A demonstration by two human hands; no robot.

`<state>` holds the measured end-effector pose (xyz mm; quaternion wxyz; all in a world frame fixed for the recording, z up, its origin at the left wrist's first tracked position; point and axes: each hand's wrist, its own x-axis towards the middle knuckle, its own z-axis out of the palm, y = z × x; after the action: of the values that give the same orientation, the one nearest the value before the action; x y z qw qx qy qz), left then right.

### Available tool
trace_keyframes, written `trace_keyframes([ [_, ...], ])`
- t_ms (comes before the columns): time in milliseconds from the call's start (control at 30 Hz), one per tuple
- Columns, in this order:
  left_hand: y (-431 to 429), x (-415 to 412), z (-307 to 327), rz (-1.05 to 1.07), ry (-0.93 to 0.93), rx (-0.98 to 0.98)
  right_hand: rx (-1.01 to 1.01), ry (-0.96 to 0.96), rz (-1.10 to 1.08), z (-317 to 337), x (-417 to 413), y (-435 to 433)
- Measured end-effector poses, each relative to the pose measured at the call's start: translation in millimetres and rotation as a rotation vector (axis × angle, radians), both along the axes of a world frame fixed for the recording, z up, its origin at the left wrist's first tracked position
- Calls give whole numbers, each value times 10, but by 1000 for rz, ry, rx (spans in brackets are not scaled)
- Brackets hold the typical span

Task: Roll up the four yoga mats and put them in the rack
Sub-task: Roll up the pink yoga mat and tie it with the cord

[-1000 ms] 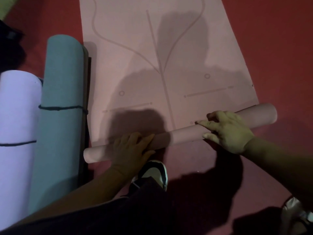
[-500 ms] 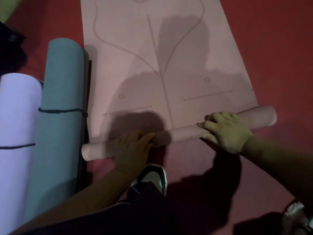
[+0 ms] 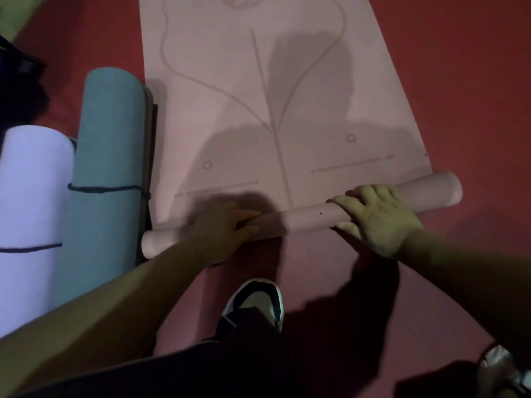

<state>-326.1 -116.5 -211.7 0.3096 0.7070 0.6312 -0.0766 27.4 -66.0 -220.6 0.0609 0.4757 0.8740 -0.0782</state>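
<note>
roll (image 3: 298, 221) advanced, left hand (image 3: 224, 229), right hand (image 3: 379, 219) gripping

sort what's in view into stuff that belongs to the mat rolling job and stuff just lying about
Job in hand:
- pink mat, partly rolled, near end gripped by the left hand and right hand
- teal rolled mat, tied
- lilac rolled mat, tied

Just there:
- dark object at upper left, too dim to identify
- shoe

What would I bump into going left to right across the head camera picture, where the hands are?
Lilac rolled mat → teal rolled mat → left hand → right hand. Both hands grip the pink roll, which stretches under them, so it has no single place.
</note>
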Motion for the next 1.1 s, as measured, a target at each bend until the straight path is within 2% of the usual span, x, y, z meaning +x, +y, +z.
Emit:
trace_keyframes([
  [67,-50,46,-25,12,54,128,-26,-46,34,25,-10,105],
  [167,-264,211,-90,52,95,449,-59,-83,51,30,-9,194],
  [233,-388,255,-149,32,117,517,-72,-87,54,29,-16,205],
  [433,-106,50,-85,-53,31,304,84,3,44,59,-21,27],
  [567,42,4,-34,-85,-3,161,92,-24,-43,0,-109,-29],
  [633,1,46,-28,-74,77,199,35,-58,-57,12,-162,71],
  [733,-262,234,-89,-63,265,390,-54,-117,-23,10,-179,208],
  [833,-411,310,-159,-48,289,458,-130,-180,-8,66,-196,307],
  [967,-145,228,-131,-105,348,383,-213,-192,-31,201,-278,410],
  [1100,71,153,-31,-155,292,184,-14,-133,-17,159,-236,199],
])
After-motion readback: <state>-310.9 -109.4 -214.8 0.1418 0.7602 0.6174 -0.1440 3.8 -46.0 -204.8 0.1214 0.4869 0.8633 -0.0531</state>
